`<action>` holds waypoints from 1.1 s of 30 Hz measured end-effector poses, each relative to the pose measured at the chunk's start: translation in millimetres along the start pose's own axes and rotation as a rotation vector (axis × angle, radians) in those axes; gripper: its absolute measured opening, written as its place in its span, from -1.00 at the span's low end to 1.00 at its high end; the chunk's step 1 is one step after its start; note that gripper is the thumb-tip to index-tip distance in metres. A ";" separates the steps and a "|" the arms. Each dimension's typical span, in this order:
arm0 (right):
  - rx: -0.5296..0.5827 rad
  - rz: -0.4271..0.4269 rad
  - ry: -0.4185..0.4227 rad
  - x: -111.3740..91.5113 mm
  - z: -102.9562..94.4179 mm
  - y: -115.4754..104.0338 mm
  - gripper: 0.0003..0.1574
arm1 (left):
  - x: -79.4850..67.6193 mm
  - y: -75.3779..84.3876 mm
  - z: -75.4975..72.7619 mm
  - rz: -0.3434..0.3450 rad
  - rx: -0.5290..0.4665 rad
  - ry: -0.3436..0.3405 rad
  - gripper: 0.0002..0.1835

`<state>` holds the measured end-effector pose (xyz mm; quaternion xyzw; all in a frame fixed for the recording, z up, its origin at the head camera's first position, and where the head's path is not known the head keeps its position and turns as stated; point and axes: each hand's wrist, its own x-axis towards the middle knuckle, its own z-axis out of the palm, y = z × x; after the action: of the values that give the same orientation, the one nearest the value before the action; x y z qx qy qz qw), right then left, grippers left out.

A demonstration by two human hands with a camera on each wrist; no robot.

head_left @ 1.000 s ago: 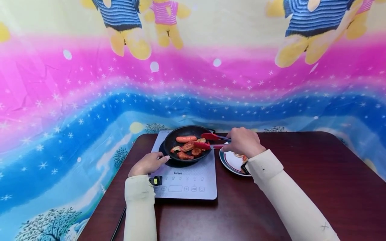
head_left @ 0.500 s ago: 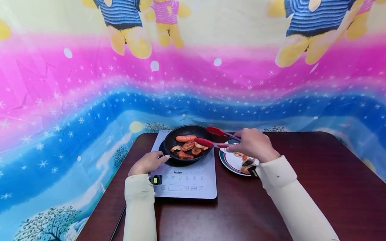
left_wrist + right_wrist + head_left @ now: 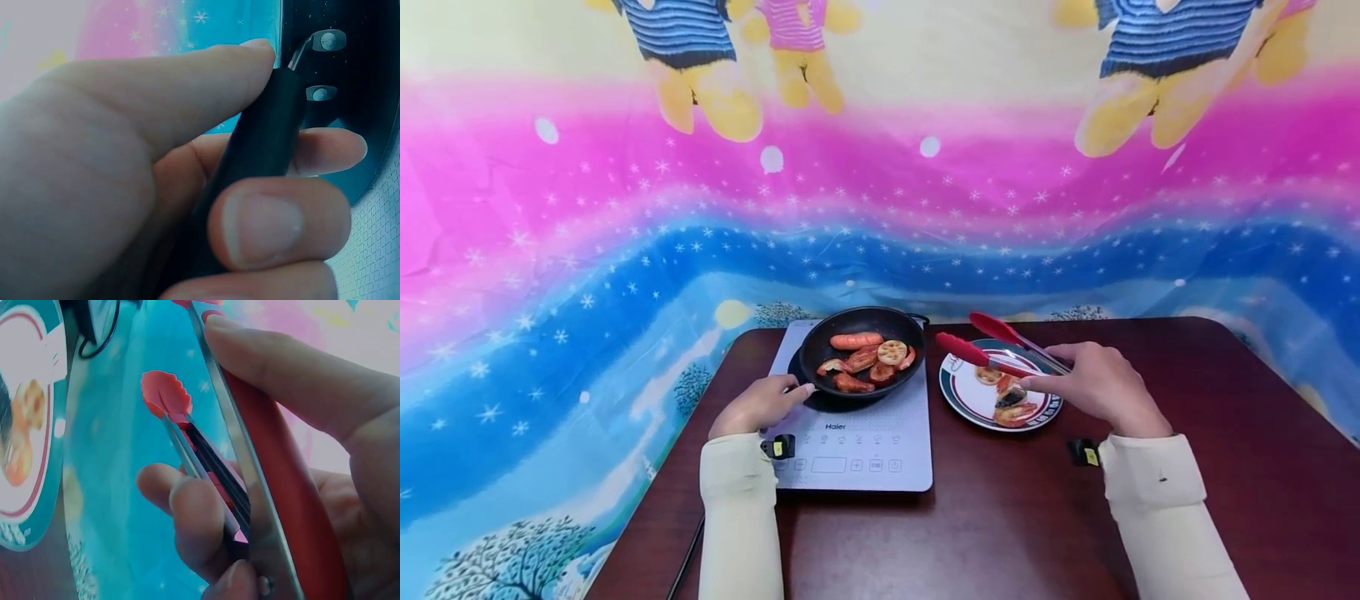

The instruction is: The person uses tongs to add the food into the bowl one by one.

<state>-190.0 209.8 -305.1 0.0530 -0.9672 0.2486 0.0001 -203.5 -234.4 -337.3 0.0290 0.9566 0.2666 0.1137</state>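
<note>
Slanting over the plate [image 3: 962, 387], tongs [image 3: 976, 355] projected beyond my right hand's [image 3: 1101, 387] gripping fingers [image 3: 199, 515]; my left hand [image 3: 763, 405] clasped the pan handle [image 3: 262, 140].

In the head view the left hand [image 3: 762, 406] mostly hides the handle [image 3: 262, 134], and icons [image 3: 840, 439] at lower centre are too small to read. The left-wrist view cuts off the pan [image 3: 370, 62] at upper right; the right-wrist view cuts off the plate [image 3: 50, 487] at left and the tongs [image 3: 265, 444] at top.

Red tongs [image 3: 275, 469] (spread) in hand [image 3: 340, 412]
</note>
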 end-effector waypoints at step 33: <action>-0.117 0.128 -0.087 18.7 18.9 31.7 0.07 | 3.6 -2.1 -1.3 0.010 -0.011 -0.017 -0.57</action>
<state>-211.3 226.4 -336.5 0.0020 -0.9805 0.1888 -0.0549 -207.3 -236.4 -338.0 0.0357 0.9540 0.2720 0.1208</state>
